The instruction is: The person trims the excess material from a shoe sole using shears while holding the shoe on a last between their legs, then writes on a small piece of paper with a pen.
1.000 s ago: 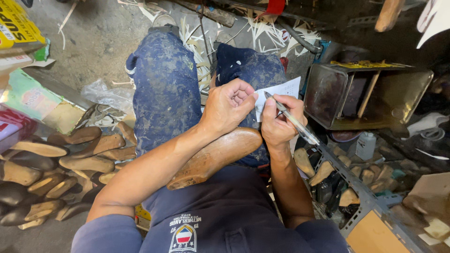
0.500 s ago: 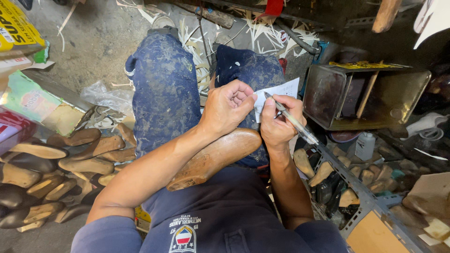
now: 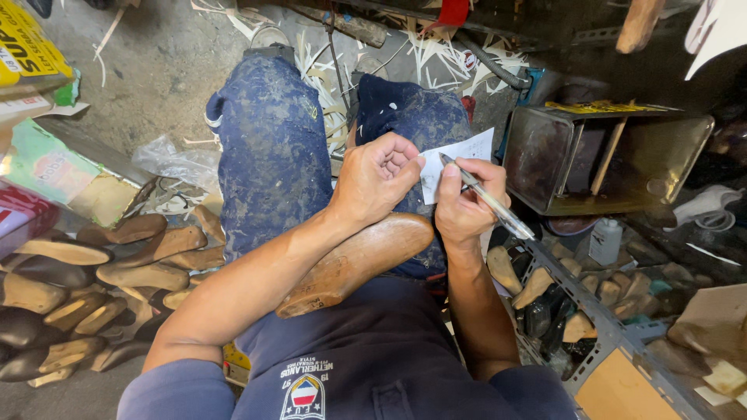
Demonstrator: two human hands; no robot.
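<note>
Paper point(image 3: 465, 152): light, limp; left hand point(image 3: 376, 180) curled, pinning its edge. Pen point(image 3: 489, 198): stiff, pinched near tip by right hand point(image 3: 464, 206). Wooden last point(image 3: 354, 262) beneath.

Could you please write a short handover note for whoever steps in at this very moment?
Left hand: fingers curled, pressing on the paper that lies over the right knee.
Right hand: shut on a pen, tip on the paper's near edge.
A wooden shoe last lies across the lap under the left forearm, toe toward the right hand.
More lasts are piled on the floor to the left; a metal box stands open to the right.
Done: paper held down, pen on it. Whether any marks are made is too small to tell.
Left: the marking itself, as far as can be judged.
</note>
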